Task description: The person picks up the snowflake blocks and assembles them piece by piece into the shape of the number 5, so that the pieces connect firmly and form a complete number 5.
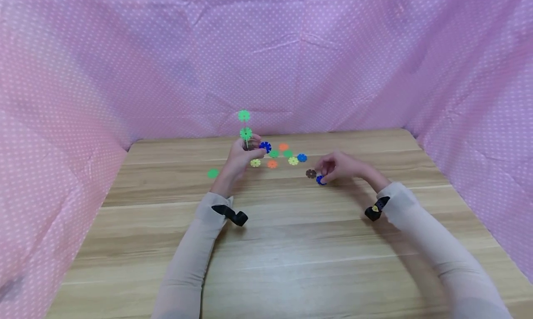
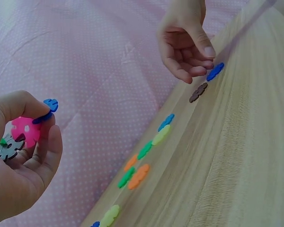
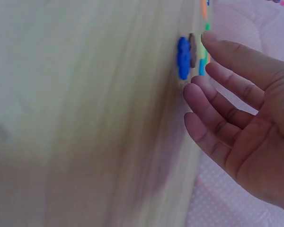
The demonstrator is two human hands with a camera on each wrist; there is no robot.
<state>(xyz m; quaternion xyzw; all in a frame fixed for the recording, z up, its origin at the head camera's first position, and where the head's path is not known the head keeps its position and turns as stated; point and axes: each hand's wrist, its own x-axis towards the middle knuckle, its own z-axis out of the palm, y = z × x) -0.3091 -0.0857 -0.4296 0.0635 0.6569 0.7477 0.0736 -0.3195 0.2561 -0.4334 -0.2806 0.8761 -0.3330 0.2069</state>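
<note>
My left hand (image 1: 238, 159) holds a joined cluster of notched plastic discs above the table. Two green discs (image 1: 245, 133) rise from the cluster. In the left wrist view it also has a pink disc (image 2: 27, 130), a grey-brown disc (image 2: 10, 147) and blue pieces (image 2: 50, 105) at the thumb and fingertips. The right hand (image 1: 343, 165) hovers just over a dark blue disc (image 3: 183, 57) on the table. Its fingers are loosely bent and nothing is between them; the right wrist view shows a gap to the disc. Beside that lies a brown disc (image 1: 311, 174).
Between the hands, loose discs are scattered on the wooden table (image 1: 275, 245): orange (image 1: 272, 164), yellow (image 1: 293, 161), green (image 1: 288, 153) and blue (image 1: 302, 157). Another green disc (image 1: 213, 173) lies left of the left forearm. Pink dotted cloth (image 1: 266, 55) hangs around the table.
</note>
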